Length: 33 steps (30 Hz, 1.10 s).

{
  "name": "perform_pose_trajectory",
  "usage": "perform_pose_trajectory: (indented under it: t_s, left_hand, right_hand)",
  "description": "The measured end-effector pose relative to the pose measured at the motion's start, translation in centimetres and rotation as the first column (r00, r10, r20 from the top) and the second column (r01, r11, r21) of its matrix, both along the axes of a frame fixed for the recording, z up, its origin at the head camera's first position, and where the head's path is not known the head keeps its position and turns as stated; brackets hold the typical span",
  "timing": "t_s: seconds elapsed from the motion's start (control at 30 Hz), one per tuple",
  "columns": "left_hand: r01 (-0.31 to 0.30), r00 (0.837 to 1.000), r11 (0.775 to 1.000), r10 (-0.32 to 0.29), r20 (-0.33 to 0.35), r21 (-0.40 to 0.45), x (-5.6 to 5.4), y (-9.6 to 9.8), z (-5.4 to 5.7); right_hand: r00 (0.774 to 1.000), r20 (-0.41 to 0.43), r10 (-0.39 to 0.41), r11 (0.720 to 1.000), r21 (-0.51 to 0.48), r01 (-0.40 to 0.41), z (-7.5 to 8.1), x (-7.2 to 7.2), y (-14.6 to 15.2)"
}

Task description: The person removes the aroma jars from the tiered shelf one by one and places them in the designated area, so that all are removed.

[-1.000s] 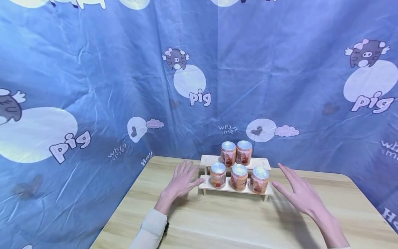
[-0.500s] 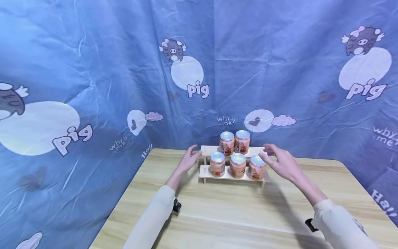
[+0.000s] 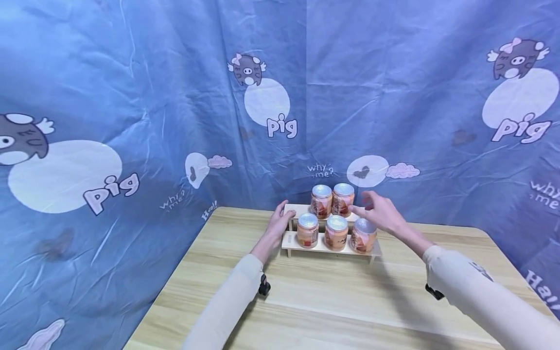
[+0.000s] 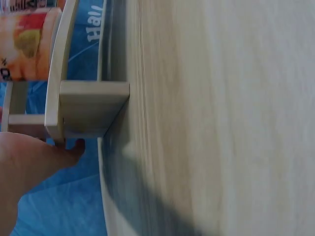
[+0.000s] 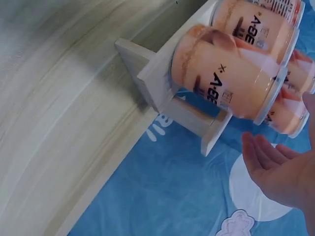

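Observation:
A two-tier wooden display rack (image 3: 321, 244) stands on the table. Two clear jars with silver lids and brown-orange wraps, the upper left jar (image 3: 321, 202) and the upper right jar (image 3: 342, 200), sit side by side on its top tier. Three similar ones, including the lower right jar (image 3: 363, 238), stand in the front row. My left hand (image 3: 277, 223) holds the top tier's left end, thumb in front and fingers behind. My right hand (image 3: 381, 212) hovers beside the upper right jar, thumb towards it, fingers loosely bent and gripping nothing; the right wrist view shows its fingers (image 5: 263, 157) apart from the jars.
The wood-grain table (image 3: 315, 306) extends in front of the rack. A blue curtain (image 3: 175, 121) printed with pigs and lettering hangs close behind the rack and along the left side. Black straps (image 3: 264, 286) circle both sleeves.
Both hands have come forward and inward to the rack. My left hand has gone from spread beside it to holding its upper left end; my right has moved over the right end.

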<state>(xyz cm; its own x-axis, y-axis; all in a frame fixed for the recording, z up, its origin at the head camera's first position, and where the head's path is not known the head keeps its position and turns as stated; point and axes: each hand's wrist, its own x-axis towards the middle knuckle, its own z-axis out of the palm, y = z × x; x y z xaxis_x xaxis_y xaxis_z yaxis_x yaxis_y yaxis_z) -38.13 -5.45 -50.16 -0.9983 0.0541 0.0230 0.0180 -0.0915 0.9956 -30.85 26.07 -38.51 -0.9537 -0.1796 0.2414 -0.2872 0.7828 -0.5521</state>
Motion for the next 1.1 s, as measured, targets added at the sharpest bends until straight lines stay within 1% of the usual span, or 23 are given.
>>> perform_pose_trajectory:
  t_s: [0.1, 0.17, 0.2, 0.4, 0.43, 0.53, 0.6, 0.7, 0.83, 0.97, 1.1]
  left_hand:
    - [-0.013, 1.0, 0.999, 0.014, -0.02, 0.037, 0.1, 0.5, -0.2]
    - [-0.02, 0.999, 0.999, 0.022, -0.036, 0.046, 0.3, 0.8, -0.3]
    - [-0.017, 0.999, 0.998, 0.02, -0.04, 0.054, 0.7, 0.8, 0.1]
    - [-0.061, 0.993, 0.996, 0.068, -0.099, 0.071, 0.9, 1.7, -0.6]
    - [-0.08, 0.99, 0.995, 0.086, -0.112, 0.062, 0.7, 1.8, -1.1]
    - [-0.123, 0.984, 0.992, 0.121, -0.132, -0.009, 1.0, 1.9, -1.2]
    - [-0.147, 0.98, 0.987, 0.136, -0.147, -0.063, 1.2, 2.0, -1.3]
    - [-0.165, 0.976, 0.98, 0.146, -0.162, -0.109, 1.8, 2.3, -1.3]
    - [-0.17, 0.973, 0.98, 0.15, -0.175, -0.107, 2.2, 2.6, -1.3]
    - [-0.186, 0.968, 0.975, 0.162, -0.19, -0.121, 2.2, 2.7, -1.4]
    - [-0.191, 0.971, 0.971, 0.165, -0.172, -0.147, 2.7, 2.3, -1.3]
  right_hand:
    - [0.999, 0.035, -0.011, 1.0, -0.006, 0.011, 0.1, -0.7, 0.0]
    - [0.999, 0.053, -0.007, 1.0, -0.01, 0.008, 0.1, -1.1, 0.1]
    - [0.998, 0.06, -0.004, 1.0, -0.011, 0.005, 0.0, -1.3, 0.1]
    - [0.993, 0.097, 0.062, 0.997, -0.049, -0.057, -0.5, -2.5, 0.0]
    - [0.992, 0.103, 0.076, 0.995, -0.064, -0.07, -0.6, -2.7, -0.2]
    - [0.991, 0.095, 0.092, 0.992, -0.098, -0.083, -1.1, -3.1, -0.7]
    - [0.992, 0.088, 0.089, 0.99, -0.119, -0.078, -1.4, -3.3, -0.9]
    - [0.996, 0.073, 0.061, 0.989, -0.139, -0.05, -1.6, -3.1, -1.0]
    - [0.998, 0.046, 0.036, 0.988, -0.151, -0.029, -1.7, -2.9, -1.0]
    - [1.0, 0.002, 0.025, 0.99, -0.141, -0.024, -1.5, -2.9, -1.0]
    - [1.0, -0.02, 0.019, 0.99, -0.137, -0.022, -1.4, -2.8, -0.8]
